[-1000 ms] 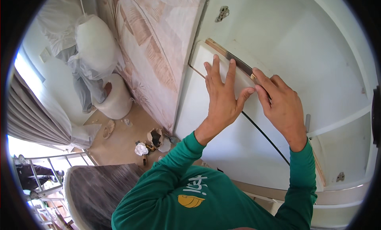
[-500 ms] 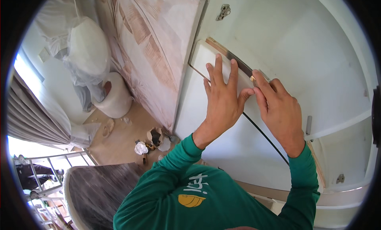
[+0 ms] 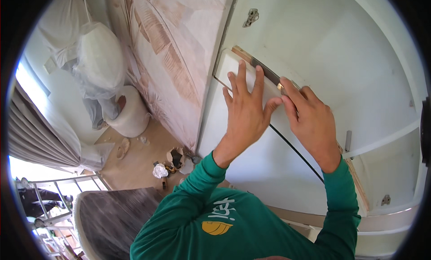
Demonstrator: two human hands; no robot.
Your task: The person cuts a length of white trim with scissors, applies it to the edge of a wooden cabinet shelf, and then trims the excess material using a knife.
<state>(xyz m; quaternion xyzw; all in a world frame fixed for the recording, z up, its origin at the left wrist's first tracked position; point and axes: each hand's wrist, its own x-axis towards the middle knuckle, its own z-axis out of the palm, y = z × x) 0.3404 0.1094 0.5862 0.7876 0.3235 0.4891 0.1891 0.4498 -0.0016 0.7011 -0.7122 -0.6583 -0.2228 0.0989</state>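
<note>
My right hand (image 3: 315,125) is closed round the grip end of a tool with a flat dark blade (image 3: 268,74) and a brass-coloured collar (image 3: 280,86). The blade lies along the upper edge of a white panel (image 3: 230,62), against a narrow wooden strip (image 3: 240,51). Most of the grip is hidden in my fingers. Flat on the panel, just below the blade, rests my left hand (image 3: 244,114), its fingers spread and holding nothing. Its thumb is close to my right fingertips. A dark gap (image 3: 296,148) runs slantwise across the white surface below both hands.
A metal hinge plate (image 3: 251,18) sits on the white cabinet interior (image 3: 314,40). Left stands a wall with a leaf pattern (image 3: 179,49). Plastic-wrapped objects (image 3: 128,109), loose items on the brown floor (image 3: 160,170), a dark wrapped chair back (image 3: 116,219) and metal railings (image 3: 56,188) lie beyond.
Both hands and the blade appear slightly further left in the picture, while the whole view has shifted a little. The left hand stays spread and the right keeps its hold.
</note>
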